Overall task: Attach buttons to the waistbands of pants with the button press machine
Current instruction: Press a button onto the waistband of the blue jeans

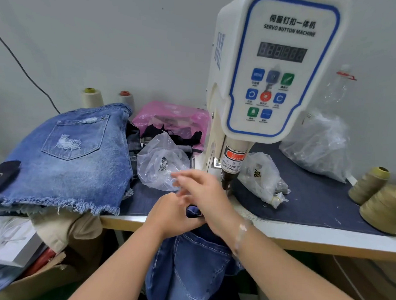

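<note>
Left grip: left hand [170, 213] curled on the jeans [188, 260] waistband, lower centre.
Right grip: right hand [198, 190] blurred, cannot tell.
Machine: button press [273, 69], upper right.
Counter: edge [302, 236] under both hands.

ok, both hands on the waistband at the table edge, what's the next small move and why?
Probably slide the waistband forward under the press head. The left hand grips the denim at the table edge, short of the head, and the right hand, blurred, lies over it with fingers extended. The fabric isn't under the punch yet.
</note>
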Action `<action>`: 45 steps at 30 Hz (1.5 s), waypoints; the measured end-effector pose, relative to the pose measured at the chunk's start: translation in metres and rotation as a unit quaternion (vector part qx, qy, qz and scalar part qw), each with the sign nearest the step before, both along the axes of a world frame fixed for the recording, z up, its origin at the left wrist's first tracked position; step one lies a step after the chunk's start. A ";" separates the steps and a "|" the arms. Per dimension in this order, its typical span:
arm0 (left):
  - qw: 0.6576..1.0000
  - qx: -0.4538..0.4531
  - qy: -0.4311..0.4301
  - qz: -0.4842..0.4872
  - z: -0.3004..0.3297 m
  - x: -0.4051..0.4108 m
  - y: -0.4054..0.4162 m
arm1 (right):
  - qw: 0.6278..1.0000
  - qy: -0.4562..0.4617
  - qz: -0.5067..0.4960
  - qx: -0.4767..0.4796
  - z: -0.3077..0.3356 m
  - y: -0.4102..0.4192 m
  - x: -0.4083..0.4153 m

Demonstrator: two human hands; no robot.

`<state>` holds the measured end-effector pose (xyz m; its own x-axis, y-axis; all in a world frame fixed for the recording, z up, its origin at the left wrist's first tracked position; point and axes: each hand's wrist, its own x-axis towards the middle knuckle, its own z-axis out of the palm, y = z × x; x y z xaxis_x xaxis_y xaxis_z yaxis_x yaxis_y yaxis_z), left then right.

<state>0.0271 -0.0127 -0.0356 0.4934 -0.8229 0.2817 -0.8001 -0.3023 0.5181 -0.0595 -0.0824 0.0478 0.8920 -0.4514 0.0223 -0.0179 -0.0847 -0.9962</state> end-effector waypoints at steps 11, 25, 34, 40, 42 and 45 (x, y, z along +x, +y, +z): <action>0.998 0.008 0.057 -0.015 0.004 0.002 0.002 | 0.795 0.296 0.026 -0.529 -0.036 -0.029 0.132; 1.000 0.022 -0.011 -0.007 0.000 0.005 -0.001 | 0.786 0.181 -0.002 -0.591 -0.043 -0.032 0.124; 1.000 0.016 -0.026 0.000 -0.007 0.007 -0.001 | 0.945 0.011 -0.102 -0.310 -0.046 -0.028 0.102; 1.000 0.003 -0.015 0.000 -0.008 0.008 -0.001 | 0.990 -0.074 -0.115 -0.045 -0.026 -0.014 0.069; 1.000 -0.002 0.008 0.005 -0.008 0.007 -0.001 | 0.991 -0.101 -0.085 0.026 -0.021 -0.002 0.042; 1.000 -0.011 -0.006 -0.001 -0.009 0.006 -0.001 | 0.993 -0.098 -0.059 0.043 -0.026 0.008 -0.009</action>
